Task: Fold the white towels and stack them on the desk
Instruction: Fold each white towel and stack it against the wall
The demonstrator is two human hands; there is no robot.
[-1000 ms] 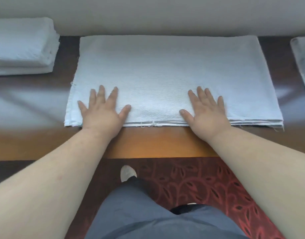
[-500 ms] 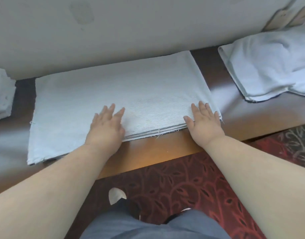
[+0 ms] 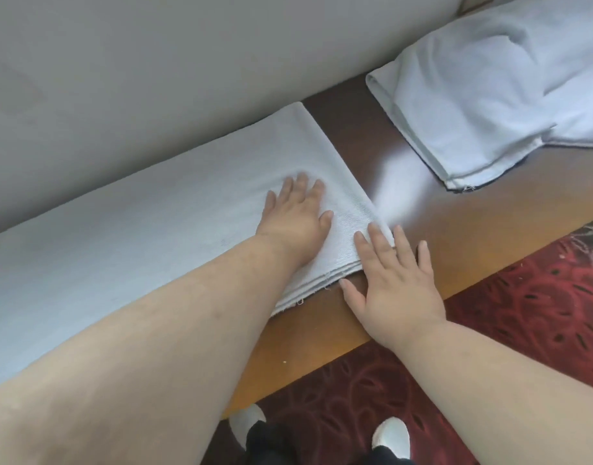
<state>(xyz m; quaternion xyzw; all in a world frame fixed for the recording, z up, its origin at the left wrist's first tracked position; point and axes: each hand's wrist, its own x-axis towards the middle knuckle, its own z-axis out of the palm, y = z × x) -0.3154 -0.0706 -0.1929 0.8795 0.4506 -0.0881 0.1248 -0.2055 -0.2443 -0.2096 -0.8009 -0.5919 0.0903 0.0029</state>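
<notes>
Folded towel (image 3: 160,229) flat on worktop (image 3: 456,229), against wall. Left hand (image 3: 296,213) flat on it, right hand (image 3: 392,280) at corner; neither grip closed. Soft, light, layered: pinch stacked corner edges.

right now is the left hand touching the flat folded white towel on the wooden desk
Touching. The head view shows the left hand lying palm down, fingers spread, on the flat folded white towel, with no gap beneath it.
</notes>
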